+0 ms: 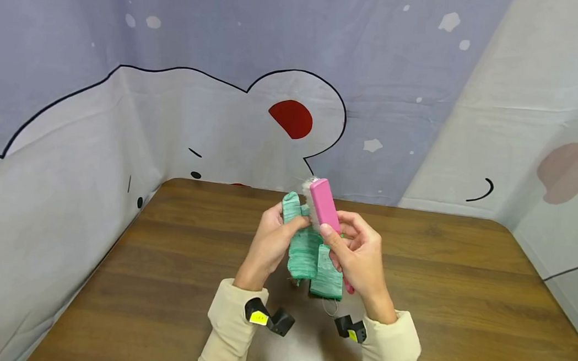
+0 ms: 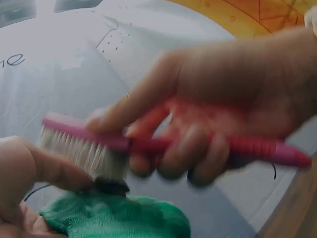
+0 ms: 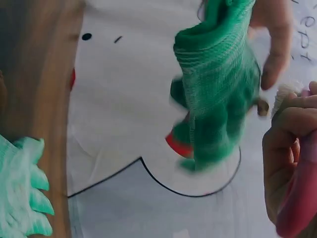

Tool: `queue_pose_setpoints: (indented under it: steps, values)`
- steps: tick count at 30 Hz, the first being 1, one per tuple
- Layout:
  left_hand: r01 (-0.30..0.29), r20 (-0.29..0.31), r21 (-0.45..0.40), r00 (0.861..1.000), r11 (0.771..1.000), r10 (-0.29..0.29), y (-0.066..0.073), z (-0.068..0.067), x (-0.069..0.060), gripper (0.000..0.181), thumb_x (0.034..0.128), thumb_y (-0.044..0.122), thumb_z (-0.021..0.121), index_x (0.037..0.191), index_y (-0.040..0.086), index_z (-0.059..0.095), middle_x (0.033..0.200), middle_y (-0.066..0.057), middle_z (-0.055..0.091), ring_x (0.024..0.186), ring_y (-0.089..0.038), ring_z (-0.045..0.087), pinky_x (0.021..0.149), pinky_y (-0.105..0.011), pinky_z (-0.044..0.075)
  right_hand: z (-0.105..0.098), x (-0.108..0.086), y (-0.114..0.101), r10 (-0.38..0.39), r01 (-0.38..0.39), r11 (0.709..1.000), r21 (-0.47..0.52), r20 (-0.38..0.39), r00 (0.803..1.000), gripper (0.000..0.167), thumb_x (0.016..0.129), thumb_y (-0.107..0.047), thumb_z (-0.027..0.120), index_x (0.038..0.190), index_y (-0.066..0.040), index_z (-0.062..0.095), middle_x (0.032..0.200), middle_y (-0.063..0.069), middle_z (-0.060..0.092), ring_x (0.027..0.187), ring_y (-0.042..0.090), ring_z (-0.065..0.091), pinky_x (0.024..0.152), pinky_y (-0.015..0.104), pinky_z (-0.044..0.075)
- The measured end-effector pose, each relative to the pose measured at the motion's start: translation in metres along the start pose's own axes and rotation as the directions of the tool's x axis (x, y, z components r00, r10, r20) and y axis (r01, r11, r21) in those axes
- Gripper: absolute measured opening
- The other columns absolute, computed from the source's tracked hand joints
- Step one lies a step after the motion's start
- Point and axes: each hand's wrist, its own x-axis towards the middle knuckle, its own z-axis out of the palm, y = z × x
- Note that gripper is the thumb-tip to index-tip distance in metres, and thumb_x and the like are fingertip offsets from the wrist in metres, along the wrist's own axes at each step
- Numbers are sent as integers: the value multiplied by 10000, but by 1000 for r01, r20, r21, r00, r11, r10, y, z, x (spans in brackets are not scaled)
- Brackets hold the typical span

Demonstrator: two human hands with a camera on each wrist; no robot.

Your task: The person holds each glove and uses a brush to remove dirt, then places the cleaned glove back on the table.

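Note:
A green knit work glove point(image 1: 304, 253) hangs from my left hand point(image 1: 269, 240), which pinches it between thumb and fingers. My right hand point(image 1: 359, 251) grips a pink brush point(image 1: 324, 202) by its handle, white bristles facing the glove. In the left wrist view the bristles point(image 2: 79, 148) are beside my left fingertips, close above the green fabric point(image 2: 119, 218). A small dark piece point(image 2: 111, 187) shows there, blurred; its kind is unclear. A second green glove point(image 1: 328, 277) lies on the table below, and its fingers point(image 3: 39, 201) appear in the right wrist view.
The brown wooden table point(image 1: 163, 283) has its far edge against a printed cloth backdrop point(image 1: 213, 126). A thin loose loop of thread or cord point(image 1: 330, 307) lies near the second glove. Black wrist cameras point(image 1: 280, 322) sit on both sleeves.

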Motion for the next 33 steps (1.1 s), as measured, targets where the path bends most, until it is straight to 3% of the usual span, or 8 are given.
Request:
queue_pose_setpoints:
  steps: [3, 6, 11, 14, 18, 21, 28, 33]
  values:
    - [27, 25, 11, 999, 1000, -28, 0, 3, -1, 206, 890, 40, 500, 1059, -75, 527, 885, -101, 619, 735, -152, 605, 686, -326, 531, 5, 0, 4, 12, -12, 999, -45, -2, 1000, 277, 864, -8, 600, 1122, 43, 516, 726, 87, 580, 372, 94, 402, 335, 223, 330]
    - [20, 13, 92, 1000, 996, -21, 0, 5, -2, 191, 919, 68, 492, 984, -90, 577, 812, -124, 637, 677, -148, 607, 639, -310, 532, 7, 0, 11, -39, 25, 978, -205, -64, 997, 291, 850, -32, 631, 1116, 35, 533, 775, 133, 621, 396, 73, 466, 362, 212, 375]
    - [-50, -3, 214, 999, 976, 52, -4, 5, -1, 184, 917, 33, 501, 862, -109, 603, 724, -211, 626, 578, -143, 562, 545, -260, 493, 8, 0, 21, -198, 99, 859, -502, -147, 969, 329, 822, -148, 692, 1086, 0, 562, 782, 114, 668, 412, 47, 493, 380, 186, 384]
    - [-74, -8, 235, 997, 969, 78, -7, 6, 0, 181, 907, 9, 502, 841, -125, 605, 711, -223, 621, 561, -118, 542, 530, -238, 471, 9, 0, 26, -278, 132, 791, -597, -159, 947, 343, 820, -192, 697, 1073, -5, 560, 752, 86, 663, 412, 46, 464, 364, 182, 347]
    - [-82, -12, 241, 996, 967, 87, -10, 6, 0, 174, 900, -10, 499, 845, -125, 618, 741, -233, 639, 587, -100, 562, 546, -223, 480, 9, 1, 30, -346, 151, 729, -668, -169, 923, 374, 812, -217, 706, 1067, 10, 552, 762, 101, 663, 482, 92, 492, 397, 212, 357]
    - [-91, -13, 237, 995, 967, 97, -12, 4, 0, 168, 891, -29, 495, 847, -131, 621, 761, -241, 644, 615, -98, 577, 564, -221, 486, 6, 3, 32, -346, 131, 718, -684, -187, 919, 390, 810, -224, 708, 1070, 17, 546, 779, 118, 664, 522, 134, 508, 428, 238, 370]
    - [-135, 21, 240, 991, 961, 134, -11, 2, 1, 151, 877, -45, 510, 870, -146, 623, 796, -249, 648, 668, -85, 571, 603, -204, 481, -2, 5, 32, -294, 84, 755, -651, -220, 930, 371, 816, -217, 701, 1069, 7, 550, 788, 132, 675, 549, 160, 551, 446, 241, 392]
    - [-152, 47, 255, 988, 955, 145, -10, 1, 1, 133, 865, -55, 520, 851, -133, 627, 762, -202, 643, 652, -79, 555, 589, -202, 472, -4, 7, 34, -283, 56, 749, -660, -243, 928, 387, 818, -239, 699, 1069, 15, 550, 803, 147, 676, 564, 180, 554, 469, 261, 400]
